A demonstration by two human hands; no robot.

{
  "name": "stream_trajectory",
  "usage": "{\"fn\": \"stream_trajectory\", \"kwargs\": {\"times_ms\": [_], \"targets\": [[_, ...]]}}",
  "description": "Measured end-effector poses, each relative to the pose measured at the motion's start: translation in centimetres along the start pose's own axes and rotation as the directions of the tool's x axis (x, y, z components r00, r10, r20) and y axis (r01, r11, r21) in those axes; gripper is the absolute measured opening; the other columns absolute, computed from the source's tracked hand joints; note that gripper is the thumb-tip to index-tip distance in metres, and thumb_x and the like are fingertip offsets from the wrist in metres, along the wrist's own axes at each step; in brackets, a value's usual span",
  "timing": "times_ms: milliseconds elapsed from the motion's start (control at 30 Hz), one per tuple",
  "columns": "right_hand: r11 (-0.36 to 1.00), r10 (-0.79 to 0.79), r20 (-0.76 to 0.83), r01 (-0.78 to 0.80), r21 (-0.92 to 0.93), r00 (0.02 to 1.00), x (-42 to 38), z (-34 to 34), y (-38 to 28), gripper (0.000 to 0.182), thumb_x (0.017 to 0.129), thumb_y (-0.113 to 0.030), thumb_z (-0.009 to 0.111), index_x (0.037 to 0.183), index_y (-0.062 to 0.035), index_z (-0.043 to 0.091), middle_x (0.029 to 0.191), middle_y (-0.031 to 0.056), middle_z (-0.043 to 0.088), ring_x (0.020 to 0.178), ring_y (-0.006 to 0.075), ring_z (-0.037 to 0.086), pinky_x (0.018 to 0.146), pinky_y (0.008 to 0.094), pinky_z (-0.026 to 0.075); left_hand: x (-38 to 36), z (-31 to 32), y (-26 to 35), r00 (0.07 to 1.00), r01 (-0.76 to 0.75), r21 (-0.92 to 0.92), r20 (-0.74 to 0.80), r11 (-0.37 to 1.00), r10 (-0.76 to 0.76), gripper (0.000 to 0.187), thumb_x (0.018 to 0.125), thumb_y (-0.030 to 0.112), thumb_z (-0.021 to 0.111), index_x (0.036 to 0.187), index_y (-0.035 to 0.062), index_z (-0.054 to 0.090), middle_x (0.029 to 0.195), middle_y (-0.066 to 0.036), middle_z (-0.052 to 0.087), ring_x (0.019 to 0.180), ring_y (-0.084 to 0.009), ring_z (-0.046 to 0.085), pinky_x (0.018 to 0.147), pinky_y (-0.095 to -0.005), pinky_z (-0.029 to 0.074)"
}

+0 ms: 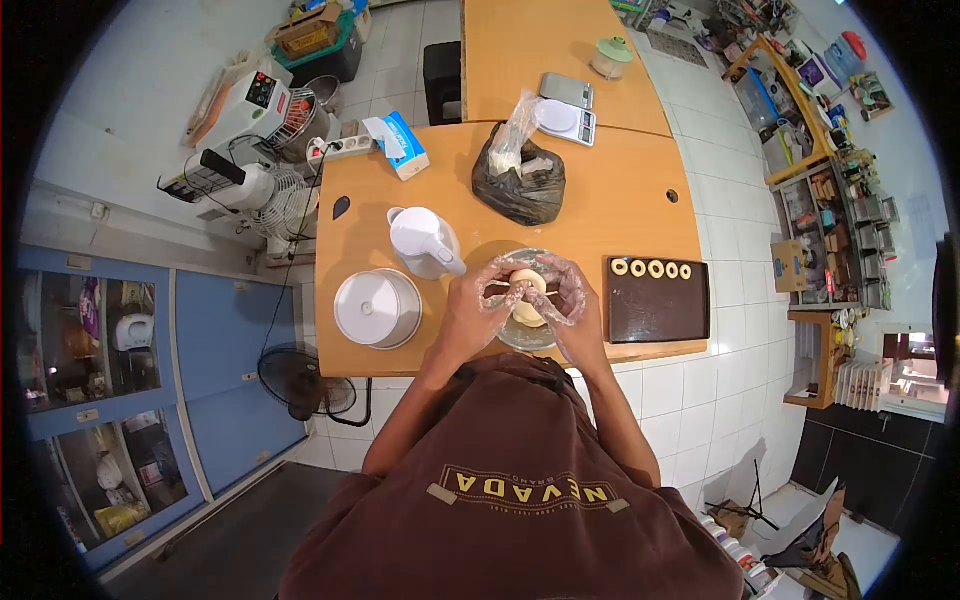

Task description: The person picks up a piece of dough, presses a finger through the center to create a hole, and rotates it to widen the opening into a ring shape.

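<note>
Both of my hands, dusted with flour or dough, meet over a glass bowl (530, 338) near the table's front edge. My left hand (482, 305) and my right hand (572, 305) pinch a small pale piece of dough (530, 280) between their fingertips. More pale dough (528, 314) shows just below the fingers, at the bowl. To the right lies a dark baking tray (658, 310) with several small dough rings (655, 269) in a row along its far edge.
Left of my hands stand a white pitcher (425, 240) and a white lidded container (375, 308). Farther back are a black plastic bag (520, 190), a white scale (567, 120), a tissue box (405, 148) and a power strip (345, 147).
</note>
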State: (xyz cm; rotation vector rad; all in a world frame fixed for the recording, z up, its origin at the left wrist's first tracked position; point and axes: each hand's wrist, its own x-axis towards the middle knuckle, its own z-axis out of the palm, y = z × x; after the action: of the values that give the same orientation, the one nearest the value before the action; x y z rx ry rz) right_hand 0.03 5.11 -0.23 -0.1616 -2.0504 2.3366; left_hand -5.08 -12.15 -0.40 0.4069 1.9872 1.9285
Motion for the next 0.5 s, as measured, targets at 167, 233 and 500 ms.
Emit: {"fn": "stream_trajectory", "kwargs": {"times_ms": [167,233,500], "targets": [[1.000,-0.013,0.000,0.013,-0.025,1.000,-0.04,-0.08,0.08,0.048,0.093,0.001,0.072,0.137,-0.0026,0.055,0.115,0.0060,0.064,0.103,0.0131,0.063,0.091,0.0297,0.052,-0.18,-0.50,0.64,1.000,-0.014,0.046,0.001,0.999,0.014,0.034,0.094,0.001,0.071,0.127,-0.0008,0.064,0.115,-0.009,0.070,0.107,-0.0157,0.067,0.094,-0.0331,0.055],[0.998,-0.042,-0.014,0.042,-0.043,0.999,-0.02,-0.03,0.14,0.048,0.093,0.001,0.071,0.138,-0.0027,0.055,0.115,0.0058,0.064,0.103,0.0131,0.062,0.090,0.0300,0.053,-0.16,-0.58,0.56,0.998,-0.057,0.177,0.025,0.983,0.054,0.035,0.093,0.000,0.071,0.127,0.0004,0.063,0.114,-0.009,0.070,0.107,-0.0152,0.066,0.093,-0.0330,0.055],[0.998,-0.021,0.033,0.023,-0.066,0.999,-0.46,-0.21,-0.54,0.049,0.093,0.003,0.068,0.140,-0.0030,0.053,0.115,0.0066,0.064,0.104,0.0137,0.063,0.089,0.0308,0.054,-0.33,0.01,0.89,0.999,0.029,-0.186,0.021,0.982,-0.026,0.034,0.095,-0.001,0.068,0.128,0.0017,0.062,0.115,-0.006,0.069,0.107,-0.0135,0.065,0.094,-0.0293,0.052]]}}
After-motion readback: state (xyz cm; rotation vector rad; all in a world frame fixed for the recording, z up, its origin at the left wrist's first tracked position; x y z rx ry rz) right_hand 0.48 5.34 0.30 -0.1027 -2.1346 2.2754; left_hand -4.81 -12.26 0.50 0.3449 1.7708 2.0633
